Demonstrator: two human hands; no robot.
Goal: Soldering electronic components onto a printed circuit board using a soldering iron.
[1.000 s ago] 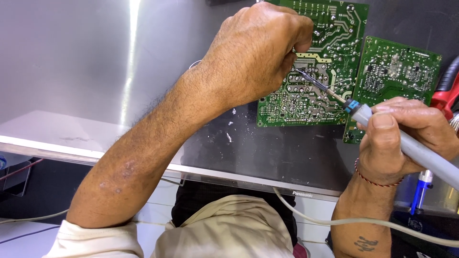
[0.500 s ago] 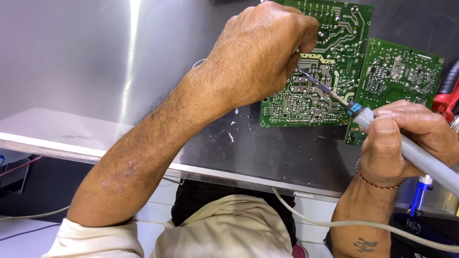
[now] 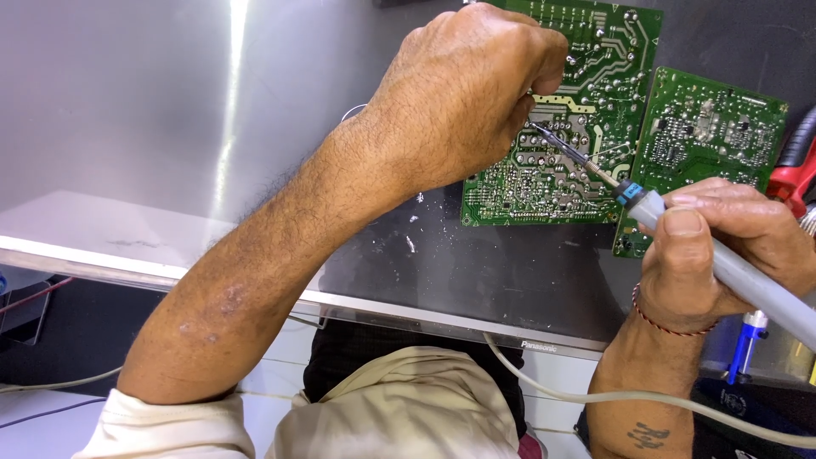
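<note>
A smaller green circuit board (image 3: 710, 140) lies on the grey metal panel (image 3: 170, 127) (red-handled pliers (image 3: 795, 170) just beside it), a blue-handled tool (image 3: 746, 344) nearer.

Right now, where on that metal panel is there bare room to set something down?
The metal panel shows bare left of the left hand, out to its near edge. Crowded on the right: two circuit boards, the soldering iron in the right hand, and red-handled tools beyond.

Cream sleeve (image 3: 170, 421), red wrist thread (image 3: 659, 316)
</note>
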